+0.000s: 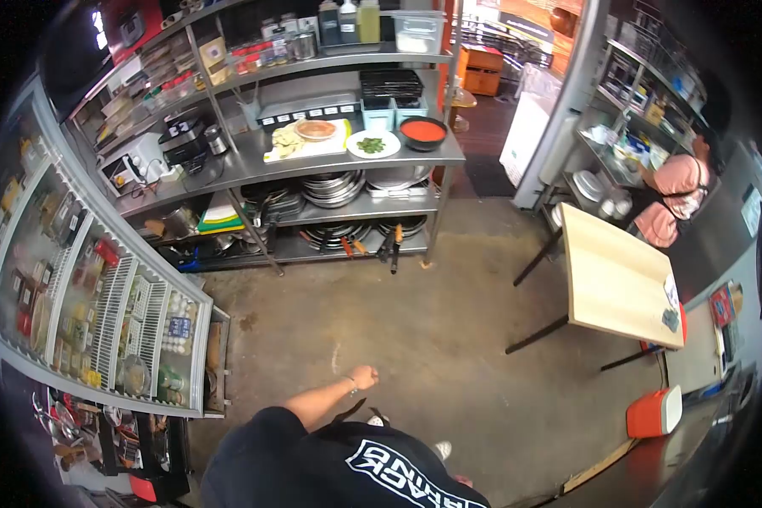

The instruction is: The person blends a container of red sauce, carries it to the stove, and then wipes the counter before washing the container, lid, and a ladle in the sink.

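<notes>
My left hand [364, 378] hangs in front of my body above the concrete floor, with a bracelet at the wrist. Its fingers are curled closed, and nothing shows in them. Of my right hand [464, 480], only a small patch of skin appears beside my black shirt; its fingers cannot be made out. Ahead stands a steel bench. On it lie a white cutting board [334, 140] with sliced food and a round flat pinkish piece, a white plate [387, 152] with green leaves, and a dark bowl of red sauce [423, 131].
An open glass-front fridge [203, 339] with eggs and containers stands at left. Pans [332, 188] fill the bench's lower shelves. At right are a light wooden table [605, 262], an orange cooler [652, 413] and a co-worker [677, 190] at a steel counter. A doorway opens at the back.
</notes>
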`<state>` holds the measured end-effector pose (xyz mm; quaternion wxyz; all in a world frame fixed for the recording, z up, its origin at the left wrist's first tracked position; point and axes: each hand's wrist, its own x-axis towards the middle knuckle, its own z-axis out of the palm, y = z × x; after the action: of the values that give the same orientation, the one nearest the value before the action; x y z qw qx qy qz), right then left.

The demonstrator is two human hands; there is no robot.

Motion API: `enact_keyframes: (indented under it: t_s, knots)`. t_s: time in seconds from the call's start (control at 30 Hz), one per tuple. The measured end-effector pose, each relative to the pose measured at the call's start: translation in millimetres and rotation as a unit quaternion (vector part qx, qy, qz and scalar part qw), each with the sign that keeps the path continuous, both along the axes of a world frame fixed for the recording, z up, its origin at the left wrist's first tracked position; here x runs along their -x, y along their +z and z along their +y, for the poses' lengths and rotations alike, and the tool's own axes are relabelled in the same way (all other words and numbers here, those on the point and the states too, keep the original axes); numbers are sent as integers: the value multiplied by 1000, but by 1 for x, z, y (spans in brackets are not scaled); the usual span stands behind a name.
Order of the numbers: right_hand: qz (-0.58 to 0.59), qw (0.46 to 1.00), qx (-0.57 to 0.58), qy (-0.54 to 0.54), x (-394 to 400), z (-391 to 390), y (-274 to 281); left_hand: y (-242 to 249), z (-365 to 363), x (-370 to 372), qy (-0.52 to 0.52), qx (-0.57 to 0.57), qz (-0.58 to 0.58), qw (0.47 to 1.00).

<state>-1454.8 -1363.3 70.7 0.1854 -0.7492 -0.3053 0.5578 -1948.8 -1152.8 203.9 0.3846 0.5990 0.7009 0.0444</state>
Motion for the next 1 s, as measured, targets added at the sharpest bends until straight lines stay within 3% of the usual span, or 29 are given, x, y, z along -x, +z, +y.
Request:
enact_keyframes:
  t_s: [0.03,0.07,0.2,0.33,0.37,0.43,0.47,0.53,0.6,0.63,0.67,0.7,0.73,0.77,0.8,0.87,1.0]
  knots:
    - [69,997,19,-38,36,46,83,-3,6,24,59,-6,-1,998]
    - [70,997,21,-31,50,67,82,0,15,47,65,-5,1,998]
    - [-26,997,62,47,85,152,94,19,71,136,279,-88,5,956]
    - [-105,978,118,132,115,211,96,87,156,222,366,-281,21,887]
    - [-22,982,139,127,106,225,66,113,179,241,378,-308,14,873]
    - [138,965,197,109,83,251,-7,120,227,296,374,-411,34,831]
    - [137,956,219,137,108,280,17,143,245,314,386,-401,35,830]
    - [-14,945,40,323,186,338,90,152,282,368,380,-409,96,824]
    - [207,965,147,68,235,410,51,181,313,400,382,-407,147,816]
    - [236,956,7,176,263,443,33,187,333,423,381,-409,168,812]
    - [183,952,27,243,304,489,49,199,349,436,389,-404,180,808]
    - [22,902,58,427,370,538,135,209,363,447,396,-397,190,806]
    - [168,943,66,280,432,557,209,209,378,467,383,-384,196,817]
    - [275,919,72,272,467,590,185,212,390,478,383,-381,194,819]
    - [308,905,61,287,520,616,238,217,401,488,373,-386,197,820]
    - [357,878,24,318,606,659,292,222,422,509,352,-373,209,833]
    - [467,839,-31,277,738,713,328,227,459,548,303,-369,214,852]
